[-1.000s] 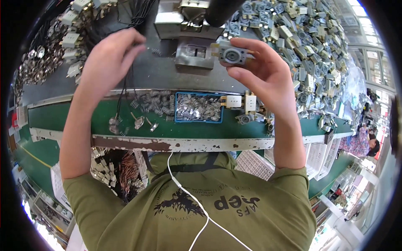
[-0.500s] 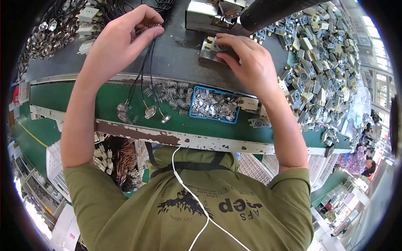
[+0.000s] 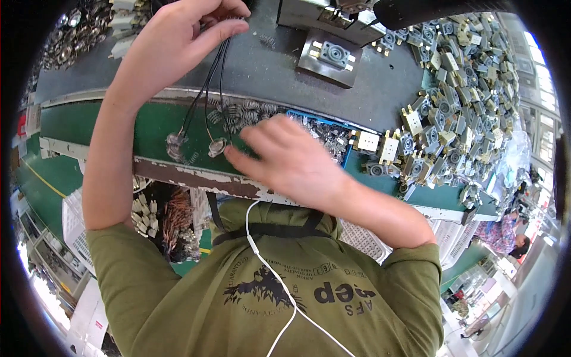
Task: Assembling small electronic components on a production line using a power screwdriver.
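Note:
My left hand [image 3: 181, 44] is at the upper left, thumb and fingers pinched around thin black wires [image 3: 215, 74]. They hang down to round metal caps, one cap [image 3: 217, 147] and another cap [image 3: 176, 146] lying by the green table edge. My right hand [image 3: 294, 160] is low over the table's front edge, smeared by motion, its fingertips beside the nearer cap. Whether they grip anything does not show. A grey socket piece [image 3: 334, 55] with brass tabs sits on a steel block [image 3: 327, 72] under the machine. Loose springs [image 3: 238, 113] lie beyond my right hand.
A blue tray [image 3: 347, 156] of small metal pieces is partly hidden behind my right hand. Many socket pieces [image 3: 443, 107] are heaped at the right. A steel machine [image 3: 309, 18] and a black bar [image 3: 416, 12] stand at the back. Metal caps [image 3: 74, 38] pile up at the far left.
My right hand has left the socket piece on the steel block and swung down and left to the wire ends. My left hand still pinches the wires. The view has shifted slightly.

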A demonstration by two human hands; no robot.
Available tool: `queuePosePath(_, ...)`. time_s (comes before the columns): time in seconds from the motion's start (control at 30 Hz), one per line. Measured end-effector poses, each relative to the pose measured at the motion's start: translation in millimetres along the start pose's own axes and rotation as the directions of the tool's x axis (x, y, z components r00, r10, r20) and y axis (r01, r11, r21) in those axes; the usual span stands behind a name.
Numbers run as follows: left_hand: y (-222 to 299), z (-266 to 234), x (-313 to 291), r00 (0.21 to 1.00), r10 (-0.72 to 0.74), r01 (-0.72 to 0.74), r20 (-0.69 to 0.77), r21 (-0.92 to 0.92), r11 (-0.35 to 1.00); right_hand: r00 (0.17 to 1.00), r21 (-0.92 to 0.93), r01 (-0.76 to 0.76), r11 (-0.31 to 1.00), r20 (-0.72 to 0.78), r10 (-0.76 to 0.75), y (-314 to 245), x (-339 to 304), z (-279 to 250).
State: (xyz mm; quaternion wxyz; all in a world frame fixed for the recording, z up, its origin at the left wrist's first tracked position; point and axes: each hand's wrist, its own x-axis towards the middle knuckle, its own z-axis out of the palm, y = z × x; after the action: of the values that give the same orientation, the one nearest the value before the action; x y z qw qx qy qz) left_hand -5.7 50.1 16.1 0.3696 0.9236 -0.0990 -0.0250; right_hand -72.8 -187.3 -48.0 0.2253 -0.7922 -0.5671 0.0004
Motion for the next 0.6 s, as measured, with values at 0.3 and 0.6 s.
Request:
queuePosePath(0.3,-20.1,1.6,1.5,0.953,0.258,-0.246,-0.16,0.09,0.965,0.952,0.537,-0.258,0.803,-0.001,0.306,23.3,-25.4,-79.9)
queuePosePath(0.6,22.0,54.2,36.5,0.881,0.472,-0.469,-0.026,0.076,0.88,0.848,0.132,-0.523,0.842,-0.016,0.529,62.4,-42.8,-85.2)
